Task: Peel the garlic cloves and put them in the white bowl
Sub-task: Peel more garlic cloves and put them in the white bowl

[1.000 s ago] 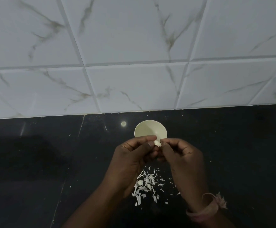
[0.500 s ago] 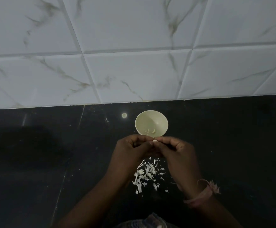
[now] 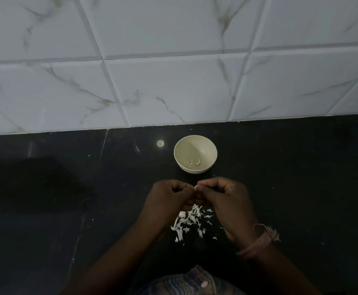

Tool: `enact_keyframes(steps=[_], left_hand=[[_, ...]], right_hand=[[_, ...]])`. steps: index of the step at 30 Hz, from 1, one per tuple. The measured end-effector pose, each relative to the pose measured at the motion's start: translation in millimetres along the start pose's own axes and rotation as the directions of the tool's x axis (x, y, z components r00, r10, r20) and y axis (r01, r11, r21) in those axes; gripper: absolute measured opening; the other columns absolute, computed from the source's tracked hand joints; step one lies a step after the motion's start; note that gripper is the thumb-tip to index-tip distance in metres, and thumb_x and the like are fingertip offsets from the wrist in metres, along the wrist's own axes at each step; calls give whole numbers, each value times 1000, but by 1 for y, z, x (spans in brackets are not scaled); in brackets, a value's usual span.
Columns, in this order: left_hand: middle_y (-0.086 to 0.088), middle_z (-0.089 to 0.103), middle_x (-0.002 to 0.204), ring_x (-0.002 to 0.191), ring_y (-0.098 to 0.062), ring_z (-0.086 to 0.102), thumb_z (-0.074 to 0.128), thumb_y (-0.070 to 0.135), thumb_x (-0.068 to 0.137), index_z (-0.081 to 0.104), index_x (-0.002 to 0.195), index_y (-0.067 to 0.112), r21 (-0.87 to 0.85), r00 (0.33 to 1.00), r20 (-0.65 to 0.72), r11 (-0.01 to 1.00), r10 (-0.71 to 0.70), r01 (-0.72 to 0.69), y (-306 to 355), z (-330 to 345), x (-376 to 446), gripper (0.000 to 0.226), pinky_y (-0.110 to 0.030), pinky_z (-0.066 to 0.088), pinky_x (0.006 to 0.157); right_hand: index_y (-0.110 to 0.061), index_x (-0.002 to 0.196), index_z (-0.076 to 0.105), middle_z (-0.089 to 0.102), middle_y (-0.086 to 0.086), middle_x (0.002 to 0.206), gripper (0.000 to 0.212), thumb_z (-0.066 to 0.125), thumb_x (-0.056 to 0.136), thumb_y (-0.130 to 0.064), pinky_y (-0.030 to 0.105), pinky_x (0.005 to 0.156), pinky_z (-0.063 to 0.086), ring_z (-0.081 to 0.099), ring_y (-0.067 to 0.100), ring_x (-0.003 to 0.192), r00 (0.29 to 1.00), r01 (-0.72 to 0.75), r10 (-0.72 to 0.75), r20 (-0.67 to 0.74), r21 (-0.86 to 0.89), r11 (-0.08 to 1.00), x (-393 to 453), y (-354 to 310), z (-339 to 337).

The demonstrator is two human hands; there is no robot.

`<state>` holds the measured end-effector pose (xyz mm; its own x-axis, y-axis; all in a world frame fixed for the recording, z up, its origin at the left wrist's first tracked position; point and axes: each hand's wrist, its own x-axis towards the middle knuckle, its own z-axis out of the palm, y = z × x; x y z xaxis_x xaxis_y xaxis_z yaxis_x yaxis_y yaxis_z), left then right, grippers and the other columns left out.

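Observation:
A small white bowl [image 3: 195, 154] stands on the black counter with a few peeled garlic cloves [image 3: 194, 162] lying in its bottom. Just in front of it my left hand [image 3: 169, 199] and my right hand [image 3: 222, 199] meet, fingers curled, pinching one garlic clove [image 3: 196, 187] between them. Only a small white tip of that clove shows between the fingertips; the rest is hidden by my fingers. A heap of white garlic skins [image 3: 189, 221] lies on the counter below my hands.
The black counter [image 3: 67, 199] runs back to a white marble-tiled wall [image 3: 173, 81]. A small bright light spot [image 3: 160, 143] sits left of the bowl. A thread band [image 3: 259, 241] is on my right wrist. Striped cloth [image 3: 195, 282] shows at the bottom edge.
The view has tilted down, so the bowl and wall edge sit higher. My hands have drawn back from the bowl's rim, still pinching the clove; the cloves inside the bowl have come into sight.

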<state>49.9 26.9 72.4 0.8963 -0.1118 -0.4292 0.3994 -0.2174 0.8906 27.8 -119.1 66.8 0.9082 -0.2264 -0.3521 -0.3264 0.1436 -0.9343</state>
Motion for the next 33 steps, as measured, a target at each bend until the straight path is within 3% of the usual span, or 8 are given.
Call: enact_keyframes(steps=[6, 11, 14, 18, 22, 29, 31, 33], left_hand=[[-12, 77, 78, 63, -16, 68, 69, 18, 92, 79, 83, 12, 83, 1000, -15, 996, -18, 20, -14, 4, 2, 14, -27, 54, 64], [-16, 77, 80, 64, -16, 68, 68, 16, 93, 78, 85, 6, 58, 999, -6, 997, -51, 51, -24, 5, 7, 16, -26, 54, 62], [-20, 75, 80, 66, -22, 68, 68, 14, 91, 77, 83, 5, 17, 998, 7, 998, -61, 61, -28, 6, 12, 15, -33, 55, 67], [-13, 72, 71, 61, -16, 64, 69, 13, 92, 76, 83, 2, -2, 998, 21, 998, -63, 63, -30, 5, 13, 16, -24, 54, 59], [-11, 70, 70, 60, -16, 63, 68, 12, 93, 75, 83, 0, -4, 999, 33, 1000, -26, 26, -31, 3, 15, 17, -23, 53, 58], [-31, 71, 89, 71, -26, 62, 66, 13, 96, 74, 92, -3, -117, 997, 75, 993, -10, 18, -35, 4, 21, 18, -26, 53, 60], [-34, 70, 93, 74, -28, 61, 64, 13, 97, 72, 96, -7, -208, 995, 97, 977, -29, 49, -36, 5, 23, 21, -25, 51, 58], [-34, 69, 92, 72, -27, 59, 64, 14, 98, 71, 99, -9, -258, 992, 120, 964, -37, 68, -38, 6, 24, 24, -25, 49, 58]], right_hand=[[6, 91, 73, 75, 21, 80, 6, 68, 88, 8, 24, 56, 56, 73, 24, 62, 989, -142, 145, -9, 151, 978, -2, 11, 4], [5, 93, 72, 75, 18, 80, 6, 69, 87, 6, 29, 61, 58, 72, 22, 63, 969, -243, 247, 7, 207, 948, 2, 22, 5], [8, 95, 70, 75, 17, 78, 8, 67, 88, 9, 24, 57, 57, 71, 20, 61, 961, -271, 274, 21, 248, 930, 3, 22, 4], [8, 94, 69, 73, 14, 71, 8, 64, 89, 12, 23, 54, 57, 71, 17, 57, 947, -319, 313, 67, 301, 899, 3, 23, 3], [7, 95, 69, 73, 16, 76, 8, 63, 90, 10, 24, 57, 58, 71, 18, 59, 937, -349, 338, 91, 316, 882, 7, 24, 1], [9, 95, 67, 74, 15, 72, 9, 59, 92, 10, 22, 53, 57, 72, 18, 58, 936, -350, 312, 160, 378, 857, 4, 14, -1], [9, 97, 69, 75, 18, 80, 10, 60, 92, 8, 27, 59, 60, 75, 22, 66, 943, -330, 288, 164, 377, 866, 4, 11, -2], [1, 97, 75, 77, 19, 90, 11, 65, 92, 0, 41, 76, 64, 76, 29, 80, 964, -260, 230, 136, 276, 925, 3, 15, -2]])
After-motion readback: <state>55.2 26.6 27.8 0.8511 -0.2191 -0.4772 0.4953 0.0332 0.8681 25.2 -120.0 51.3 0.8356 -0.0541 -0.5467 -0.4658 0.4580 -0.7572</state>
